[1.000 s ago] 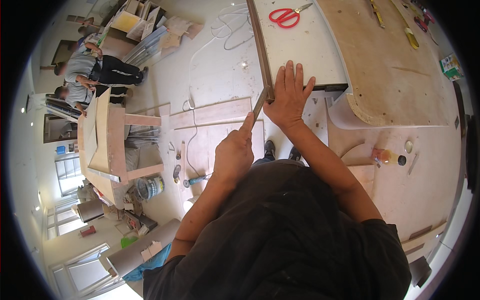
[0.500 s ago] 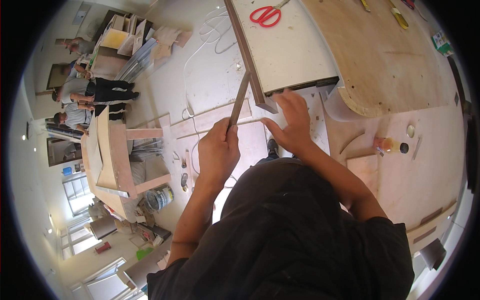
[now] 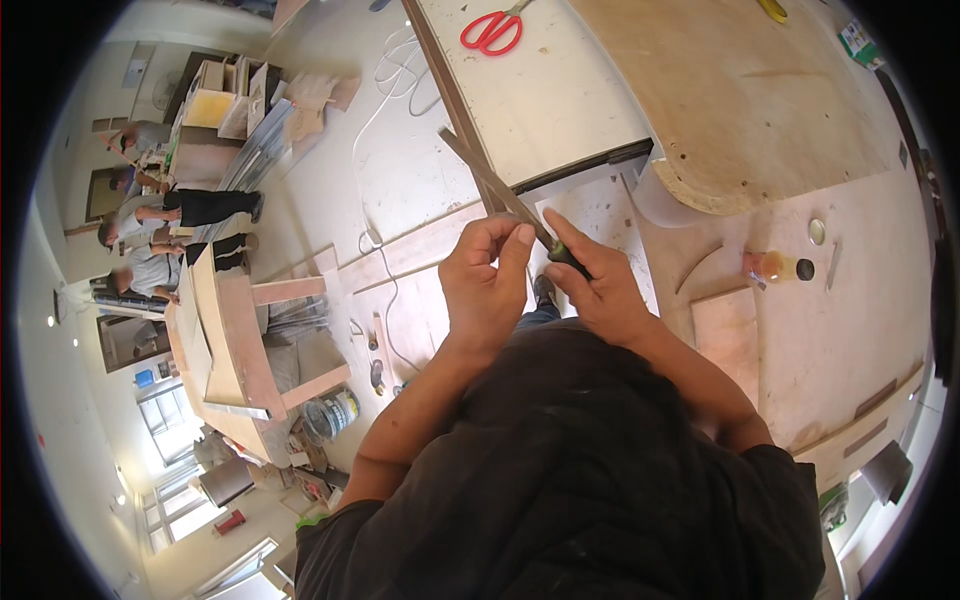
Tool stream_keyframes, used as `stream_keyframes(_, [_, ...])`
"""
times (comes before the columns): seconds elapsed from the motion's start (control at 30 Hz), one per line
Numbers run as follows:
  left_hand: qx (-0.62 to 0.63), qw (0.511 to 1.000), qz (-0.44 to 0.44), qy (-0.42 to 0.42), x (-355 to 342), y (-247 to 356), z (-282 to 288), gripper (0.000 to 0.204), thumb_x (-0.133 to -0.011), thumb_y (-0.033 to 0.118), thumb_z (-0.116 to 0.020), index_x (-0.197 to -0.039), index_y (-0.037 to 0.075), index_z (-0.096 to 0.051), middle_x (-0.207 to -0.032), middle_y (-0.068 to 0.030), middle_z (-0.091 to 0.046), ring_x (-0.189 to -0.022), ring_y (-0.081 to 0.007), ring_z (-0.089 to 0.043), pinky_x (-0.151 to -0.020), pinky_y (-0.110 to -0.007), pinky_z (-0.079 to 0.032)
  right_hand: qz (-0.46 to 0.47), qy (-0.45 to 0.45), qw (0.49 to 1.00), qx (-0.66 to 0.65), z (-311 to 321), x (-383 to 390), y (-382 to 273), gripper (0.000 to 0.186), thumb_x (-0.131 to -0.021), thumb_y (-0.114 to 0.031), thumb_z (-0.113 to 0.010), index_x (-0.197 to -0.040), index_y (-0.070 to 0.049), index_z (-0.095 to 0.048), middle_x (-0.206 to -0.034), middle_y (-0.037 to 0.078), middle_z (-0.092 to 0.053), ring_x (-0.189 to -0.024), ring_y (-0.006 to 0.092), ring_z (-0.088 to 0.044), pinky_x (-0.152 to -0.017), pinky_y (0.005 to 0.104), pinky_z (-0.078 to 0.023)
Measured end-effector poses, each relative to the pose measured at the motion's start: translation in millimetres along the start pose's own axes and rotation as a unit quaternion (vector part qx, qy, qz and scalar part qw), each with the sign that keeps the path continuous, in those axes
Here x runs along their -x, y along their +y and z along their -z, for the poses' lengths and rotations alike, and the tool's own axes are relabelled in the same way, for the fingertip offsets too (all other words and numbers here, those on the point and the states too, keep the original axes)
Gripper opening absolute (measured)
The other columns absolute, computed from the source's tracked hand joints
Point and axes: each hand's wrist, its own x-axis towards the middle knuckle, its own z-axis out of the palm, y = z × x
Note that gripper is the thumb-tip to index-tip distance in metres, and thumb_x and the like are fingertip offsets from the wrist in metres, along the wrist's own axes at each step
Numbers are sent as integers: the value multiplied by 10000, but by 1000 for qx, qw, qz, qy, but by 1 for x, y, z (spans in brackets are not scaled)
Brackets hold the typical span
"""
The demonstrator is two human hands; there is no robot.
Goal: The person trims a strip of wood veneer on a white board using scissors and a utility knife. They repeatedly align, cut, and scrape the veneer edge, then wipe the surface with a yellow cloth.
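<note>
Gripping the file point(image 3: 505, 195) by its handle point(image 3: 568, 257), right hand point(image 3: 608, 295) seems set for control, near-left corner of white board point(image 3: 560, 95); left hand point(image 3: 487, 285) curls fingers by blade point(image 3: 468, 156), hold unclear.

head view | left fisheye, head-worn | faces down | torso point(image 3: 560, 460) near

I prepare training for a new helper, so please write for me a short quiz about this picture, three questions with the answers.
1. Which hand has the file by its dark handle?
2. True or false: the scissors lie on the floor.
3. Choose one. The cap of the bottle is:
A) white
B) black
C) red

Key:
1. The right hand.
2. False; they lie on the white board.
3. B.
</note>
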Motion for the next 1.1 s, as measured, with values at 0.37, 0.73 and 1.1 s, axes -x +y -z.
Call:
stream_keyframes(0.37, [-191,936,-273,-117,-113,10,37,109,-964,96,-731,-1008,1,-763,-974,-103,-773,-925,-202,-730,-840,-324,-562,-69,2,997,16,27,47,9,554,-1009,-72,-634,-1551,-101,-526,-843,28,-619,-660,105,-525,-654,267,-479])
stream_keyframes(0.73, [-235,758,-395,-463,-197,-5,30,8,-873,78,-724,-879,74,-722,-830,-90,-710,-806,-320,-664,-764,-424,-531,-148,95,982,62,-17,52,-16,472,-1016,-127,-659,-1483,-120,-594,-854,155,-673,-748,284,-631,-744,369,-502])
stream_keyframes(1.1, [-102,706,-447,-540,-208,-44,15,121,-711,12,-684,-731,126,-649,-749,-12,-614,-720,-243,-589,-690,-369,-456,-166,137,976,35,-59,61,-11,444,-1031,-106,-645,-1473,-89,-608,-756,136,-609,-646,237,-588,-663,375,-482])
